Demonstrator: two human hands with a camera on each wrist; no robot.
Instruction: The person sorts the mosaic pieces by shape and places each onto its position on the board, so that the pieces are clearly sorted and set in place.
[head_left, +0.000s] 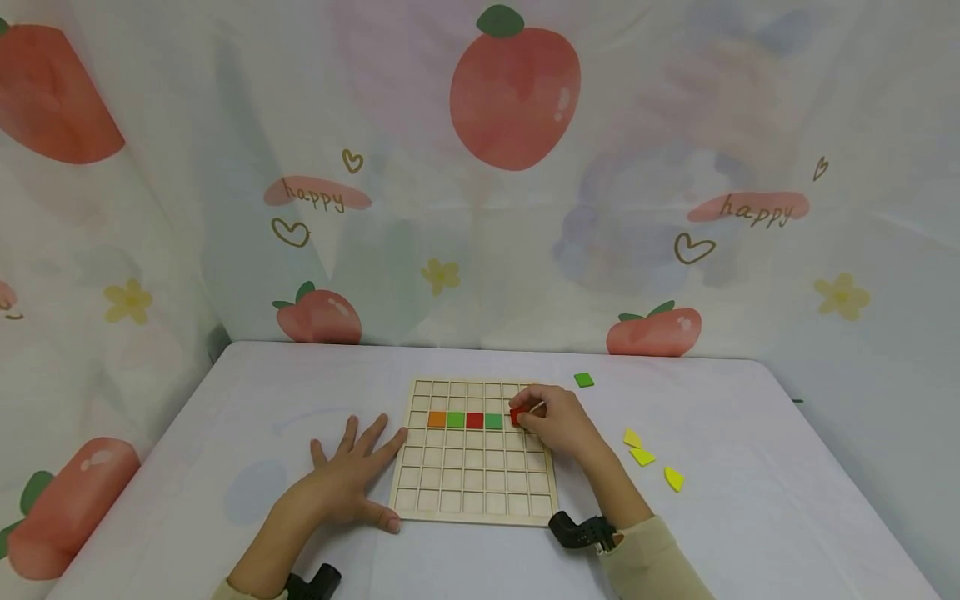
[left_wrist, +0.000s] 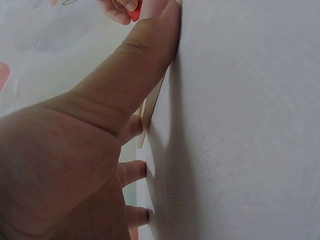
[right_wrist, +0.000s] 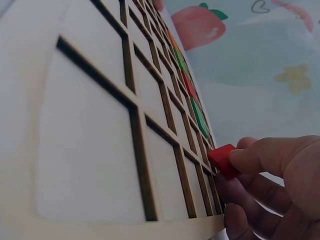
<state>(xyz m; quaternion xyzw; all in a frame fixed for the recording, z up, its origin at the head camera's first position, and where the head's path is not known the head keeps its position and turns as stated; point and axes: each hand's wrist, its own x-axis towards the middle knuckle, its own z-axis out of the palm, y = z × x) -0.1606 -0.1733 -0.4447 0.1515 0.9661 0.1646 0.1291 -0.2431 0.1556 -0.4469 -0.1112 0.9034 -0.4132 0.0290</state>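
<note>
Red tile (right_wrist: 223, 161), pinched by the right hand (head_left: 558, 421) between thumb and fingertips at the grid board (head_left: 472, 481), would probably seat best squared to the cell by those fingertips, with the left hand (head_left: 341, 487), fingers spread wide, steadying the board's edge.

A: Specify the apparel behind the right hand (head_left: 551, 421).
B: A plain khaki sleeve (head_left: 660, 560); near its cuff, a black, bent unit (head_left: 576, 533) with rounded contours.
A: And behind the left hand (head_left: 348, 486)?
B: A matching sleeve edge (head_left: 234, 592), partly visible, plus a similar black fitting (head_left: 318, 582).
</note>
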